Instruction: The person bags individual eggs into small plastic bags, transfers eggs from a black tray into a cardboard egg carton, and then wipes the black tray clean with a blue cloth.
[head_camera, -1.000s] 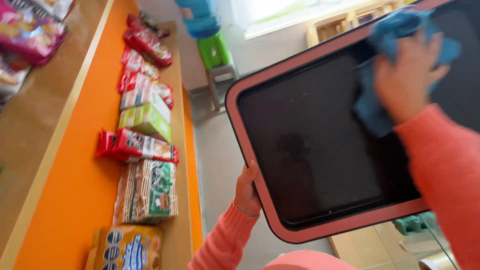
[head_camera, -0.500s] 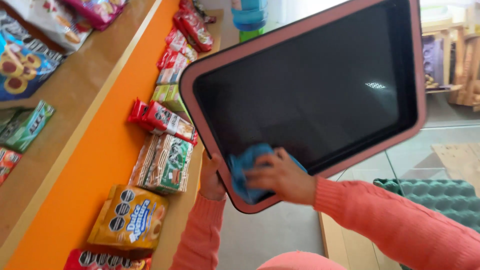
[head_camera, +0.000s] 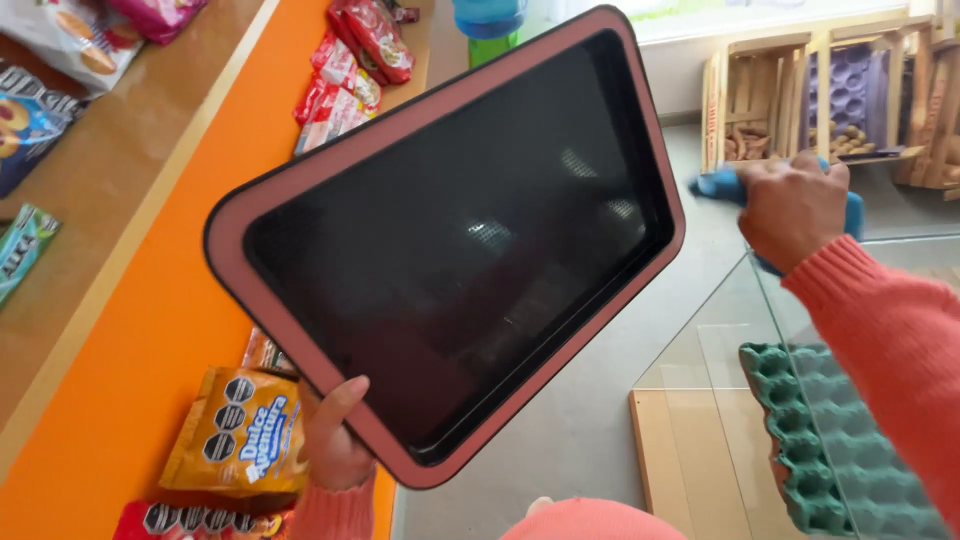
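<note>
- The tray (head_camera: 450, 240) is a large rectangle with a black inside and a pink rim, held up in the air, tilted, with 1 corner low toward the person and its inside facing the camera. It hangs over the front edge of the orange counter (head_camera: 150, 330) and the grey floor.
- The left hand (head_camera: 335, 440) grips the tray at its lowest corner, thumb lying up over the pink rim and the fingers hidden behind; it is closed on that corner and carries the tray alone.
- The right hand (head_camera: 793, 208) is off the tray, just beyond its right edge, fist closed around a bunched blue cloth (head_camera: 722, 184).
- Judging by its look, the tray is stiff and fairly light, probably plastic with a smooth, glossy inside that could be slippery; held by 1 corner it would tend to swing, so the raised rim along a long side looks the surer place to take hold.
- On the counter near the left hand lies a yellow snack packet (head_camera: 240, 430); red packets (head_camera: 350, 60) sit toward its far end.
- Below the right arm, under a glass pane (head_camera: 720, 330), lies a green egg carton (head_camera: 800, 440); wooden crates (head_camera: 770, 100) stand by the far wall.
</note>
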